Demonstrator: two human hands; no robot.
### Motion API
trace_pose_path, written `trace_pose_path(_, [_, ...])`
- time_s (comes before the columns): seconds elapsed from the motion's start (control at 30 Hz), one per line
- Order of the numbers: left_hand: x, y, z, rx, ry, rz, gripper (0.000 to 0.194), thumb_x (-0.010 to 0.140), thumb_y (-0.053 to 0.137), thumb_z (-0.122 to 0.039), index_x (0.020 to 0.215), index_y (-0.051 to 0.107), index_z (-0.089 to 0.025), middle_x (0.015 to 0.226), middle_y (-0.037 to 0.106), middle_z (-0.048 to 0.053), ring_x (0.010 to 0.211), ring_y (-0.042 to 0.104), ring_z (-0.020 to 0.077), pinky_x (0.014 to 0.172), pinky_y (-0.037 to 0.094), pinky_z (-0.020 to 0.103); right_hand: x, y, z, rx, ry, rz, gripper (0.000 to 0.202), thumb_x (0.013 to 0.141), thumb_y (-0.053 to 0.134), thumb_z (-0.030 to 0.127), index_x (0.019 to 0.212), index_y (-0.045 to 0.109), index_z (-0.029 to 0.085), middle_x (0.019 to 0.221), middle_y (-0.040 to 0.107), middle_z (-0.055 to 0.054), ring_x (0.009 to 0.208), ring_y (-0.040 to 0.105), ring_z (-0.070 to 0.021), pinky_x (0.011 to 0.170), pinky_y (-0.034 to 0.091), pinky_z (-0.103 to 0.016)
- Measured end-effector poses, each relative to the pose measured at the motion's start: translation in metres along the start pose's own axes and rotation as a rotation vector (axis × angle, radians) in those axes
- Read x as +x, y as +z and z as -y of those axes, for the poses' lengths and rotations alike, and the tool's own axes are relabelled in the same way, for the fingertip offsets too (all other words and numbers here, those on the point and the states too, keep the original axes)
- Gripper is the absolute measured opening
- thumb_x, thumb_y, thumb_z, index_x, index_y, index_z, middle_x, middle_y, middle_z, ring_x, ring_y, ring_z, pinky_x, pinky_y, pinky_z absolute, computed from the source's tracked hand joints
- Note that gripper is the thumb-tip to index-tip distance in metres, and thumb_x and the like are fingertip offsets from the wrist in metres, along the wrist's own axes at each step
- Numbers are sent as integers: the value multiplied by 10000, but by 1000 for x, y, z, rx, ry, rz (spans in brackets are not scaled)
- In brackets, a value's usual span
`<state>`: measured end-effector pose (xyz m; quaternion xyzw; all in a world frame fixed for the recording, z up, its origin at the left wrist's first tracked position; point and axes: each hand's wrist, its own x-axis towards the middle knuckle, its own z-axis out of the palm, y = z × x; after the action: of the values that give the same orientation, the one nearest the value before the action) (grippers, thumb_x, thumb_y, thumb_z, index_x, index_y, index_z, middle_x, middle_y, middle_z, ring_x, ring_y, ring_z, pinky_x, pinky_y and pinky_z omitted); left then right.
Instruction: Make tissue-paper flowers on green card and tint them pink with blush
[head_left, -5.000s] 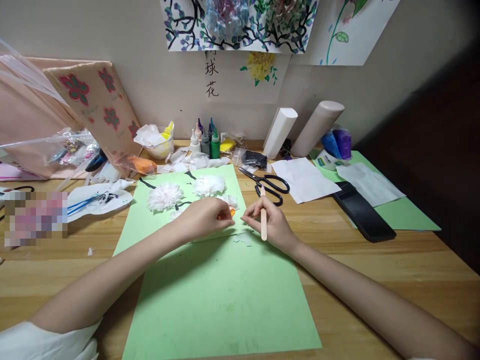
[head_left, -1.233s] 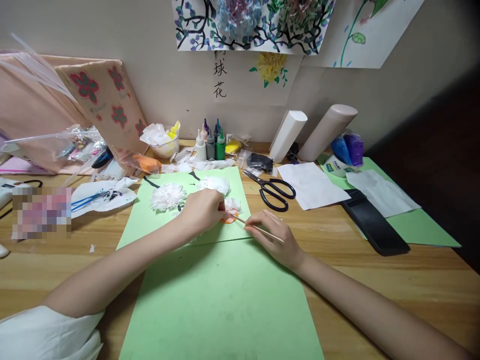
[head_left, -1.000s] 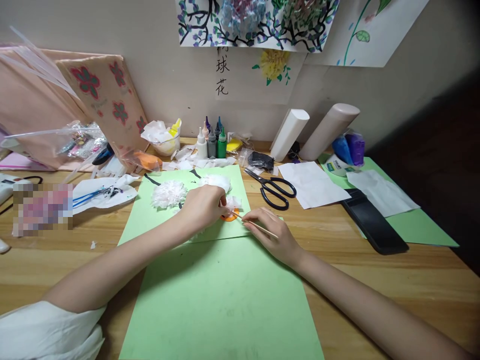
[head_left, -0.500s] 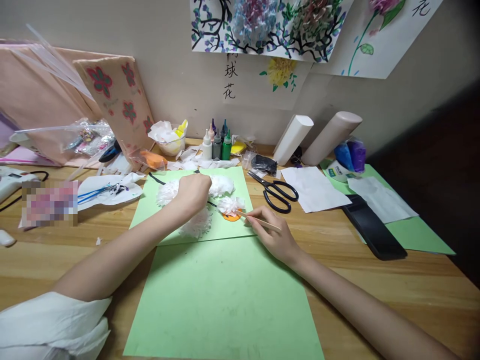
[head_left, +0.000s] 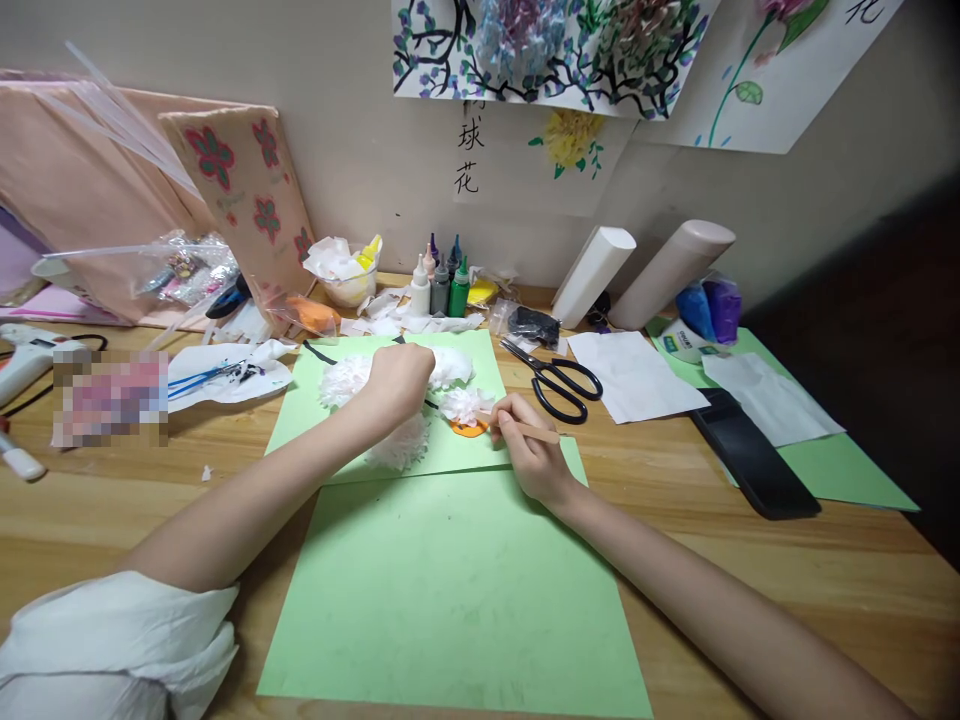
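My right hand [head_left: 534, 455] pinches a flat wooden stick [head_left: 541, 433], its tip by a white fluffy paper flower [head_left: 465, 405] and an orange piece [head_left: 470, 429] below it. My left hand [head_left: 400, 378] is closed, knuckles up, over the middle of the upper green sheet [head_left: 300, 425]. Its fingertips are hidden, so whatever they hold cannot be seen. Around it lie more white paper flowers, one on the left [head_left: 343, 382], one behind [head_left: 452, 368] and one in front [head_left: 399, 446]. A black strip [head_left: 319, 352] shows at the sheet's upper left.
Another green sheet [head_left: 457, 600] lies in front. Black-handled scissors [head_left: 559, 382], white paper [head_left: 634, 375] and a black phone [head_left: 754, 455] are on the right. Several paint bottles [head_left: 439, 290] and a bowl [head_left: 349, 285] stand by the wall. A glue gun [head_left: 30, 360] lies left.
My right hand has shifted slightly towards the flower and turned, so the stick now shows its flat face. My left hand stays in place over the sheet. The whole view has moved slightly.
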<state>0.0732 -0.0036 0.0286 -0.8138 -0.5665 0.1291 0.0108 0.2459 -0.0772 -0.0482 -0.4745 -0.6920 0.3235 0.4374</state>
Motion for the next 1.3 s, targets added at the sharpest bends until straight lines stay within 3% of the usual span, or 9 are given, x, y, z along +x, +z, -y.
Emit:
trace_pose_path(0.2, [1, -2, 1, 2, -4, 19, 242, 604, 498, -32, 741, 665, -140, 819, 679, 136, 747, 617, 234, 539, 333, 257, -1, -4, 2, -60, -97, -72, 210, 894, 322, 227, 719, 437, 207, 646, 484, -7, 636, 495, -162, 578, 369, -288])
trace_pose_path(0.4, [2, 1, 2, 5, 25, 6, 226, 593, 515, -22, 724, 662, -132, 774, 668, 137, 715, 620, 244, 535, 325, 263, 1, -4, 3, -89, -142, -25, 211, 894, 323, 216, 706, 418, 213, 644, 477, -5, 634, 488, -162, 577, 357, -287])
trace_pose_path(0.83, [5, 3, 2, 27, 56, -8, 214, 605, 506, -30, 713, 658, -137, 755, 665, 143, 716, 619, 253, 537, 317, 276, 7, -2, 0, 3, 10, 97, 228, 927, 292, 245, 723, 388, 213, 633, 435, 14, 592, 430, -144, 569, 346, -279])
trace_pose_path(0.97, [4, 1, 1, 26, 41, 15, 215, 609, 508, -40, 721, 656, -146, 778, 667, 132, 745, 615, 249, 543, 317, 273, 6, -2, -1, 43, 25, 60, 233, 926, 298, 261, 723, 402, 213, 607, 437, 21, 574, 439, -140, 567, 352, -276])
trace_pose_path(1.13, [3, 2, 0, 29, 45, 5, 242, 585, 492, -27, 727, 654, -136, 751, 662, 139, 734, 614, 259, 520, 302, 279, 1, -4, 0, -29, -132, -56, 239, 890, 304, 228, 676, 409, 216, 601, 441, 10, 563, 441, -146, 548, 343, -280])
trace_pose_path(1.3, [3, 3, -1, 33, 43, 11, 246, 580, 489, -38, 726, 658, -142, 742, 659, 144, 710, 606, 257, 518, 301, 287, 0, -4, 0, -56, -138, -35, 238, 878, 302, 232, 663, 402, 222, 591, 450, 5, 559, 457, -152, 537, 345, -283])
